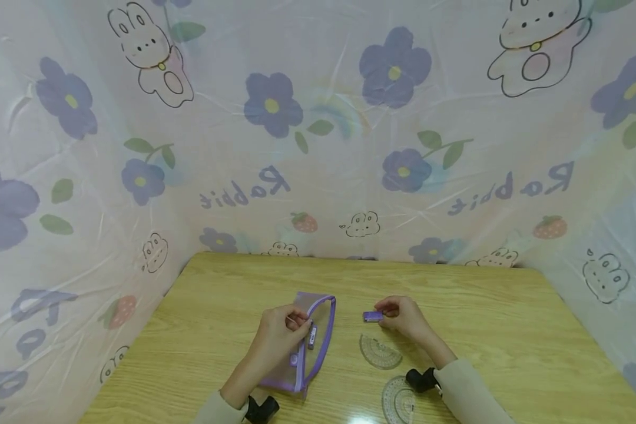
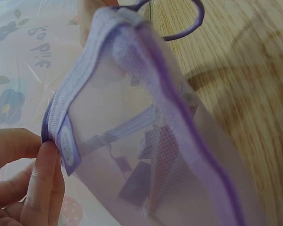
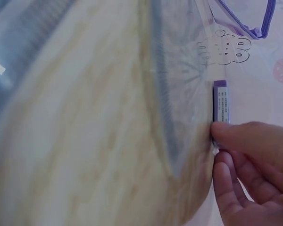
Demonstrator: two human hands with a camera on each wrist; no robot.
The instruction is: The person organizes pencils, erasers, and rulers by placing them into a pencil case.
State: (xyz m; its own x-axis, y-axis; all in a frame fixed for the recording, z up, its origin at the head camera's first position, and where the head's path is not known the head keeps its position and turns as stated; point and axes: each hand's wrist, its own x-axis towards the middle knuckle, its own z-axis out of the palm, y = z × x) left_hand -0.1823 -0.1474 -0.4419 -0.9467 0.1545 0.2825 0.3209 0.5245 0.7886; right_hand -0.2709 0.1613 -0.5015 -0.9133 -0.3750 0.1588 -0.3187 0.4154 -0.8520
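While the left hand (image 1: 280,333) pinches a purple mesh pouch (image 1: 300,375) by its rim, the right hand (image 1: 406,319), apart, grips a purple block (image 1: 372,316); a clear protractor (image 1: 379,353) lies near it, a second protractor (image 1: 393,400) beside that wrist.

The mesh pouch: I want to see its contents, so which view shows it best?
The left wrist view: the pouch fills much of it, with items visible inside. The head view shows it smaller, partly behind the left hand; the right wrist view shows only a purple corner.
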